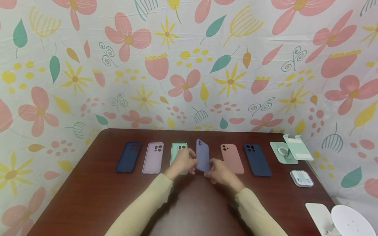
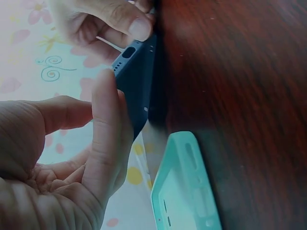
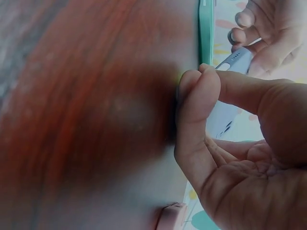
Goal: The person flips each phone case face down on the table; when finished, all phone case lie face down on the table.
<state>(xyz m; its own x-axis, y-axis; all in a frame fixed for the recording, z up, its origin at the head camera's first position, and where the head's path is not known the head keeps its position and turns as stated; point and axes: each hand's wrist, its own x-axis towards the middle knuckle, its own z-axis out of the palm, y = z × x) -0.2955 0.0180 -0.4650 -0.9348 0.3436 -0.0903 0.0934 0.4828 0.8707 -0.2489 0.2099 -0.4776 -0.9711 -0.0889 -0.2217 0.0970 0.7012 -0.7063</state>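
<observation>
A lavender-blue phone case [image 1: 202, 155] stands tilted up on one long edge at the middle of the row, with its camera cutouts at the far end. My left hand [image 1: 183, 160] pinches its left edge; the fingers partly cover a mint green phone case [image 1: 175, 152]. At the near right corner, my right hand [image 1: 221, 171] grips the same lavender-blue case between thumb and fingers. The case's bottom end with its port opening [image 2: 128, 52] shows in the left wrist view. A pink phone case [image 1: 233, 159] lies just beyond the right hand.
To the left lie a dark blue case [image 1: 128, 157] and a pale lilac case [image 1: 153, 158]; another dark blue case [image 1: 257, 160] lies right. Along the right edge are a mint phone stand [image 1: 298, 148], boxed earphones [image 1: 302, 178] and a white stand [image 1: 351, 221]. A floral cloth [image 1: 189, 65] hangs behind.
</observation>
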